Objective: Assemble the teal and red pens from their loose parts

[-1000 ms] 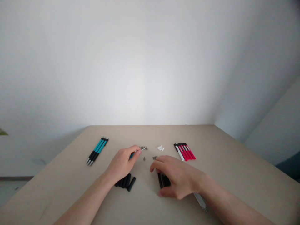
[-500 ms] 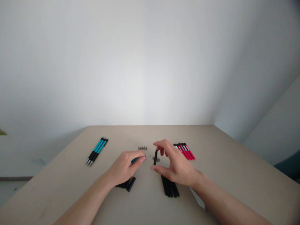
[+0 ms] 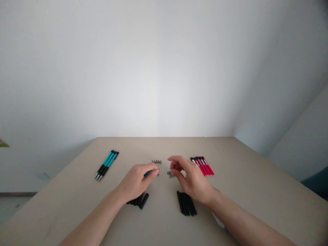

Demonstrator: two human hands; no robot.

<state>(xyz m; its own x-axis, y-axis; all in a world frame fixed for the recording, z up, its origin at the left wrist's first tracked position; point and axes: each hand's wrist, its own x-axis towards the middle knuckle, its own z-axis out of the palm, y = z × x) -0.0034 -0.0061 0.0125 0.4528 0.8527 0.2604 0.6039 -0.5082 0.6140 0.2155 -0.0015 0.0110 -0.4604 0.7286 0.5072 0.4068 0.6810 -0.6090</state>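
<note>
My left hand [image 3: 135, 181] is closed in a pinch on a teal pen part [image 3: 150, 173] whose thin metal tip points right. My right hand [image 3: 191, 178] hovers just right of that tip with its fingers curled toward each other. What they hold, if anything, is hidden. A small grey piece [image 3: 169, 174] lies on the table between the two hands. A row of black tubes [image 3: 186, 203] lies under my right wrist, and another bunch of black tubes [image 3: 140, 200] lies under my left hand.
Three teal-and-black pens [image 3: 106, 165] lie at the left of the beige table [image 3: 246, 177], and several red pens [image 3: 204, 165] at the right. A short row of metal cones [image 3: 156, 161] sits beyond my hands. Thin pale rods [image 3: 219, 222] lie by my right forearm.
My right hand lifted a black tube from the pile and brought it up to the teal part's tip. Now that tube is out of sight and the fingers have curled in.
</note>
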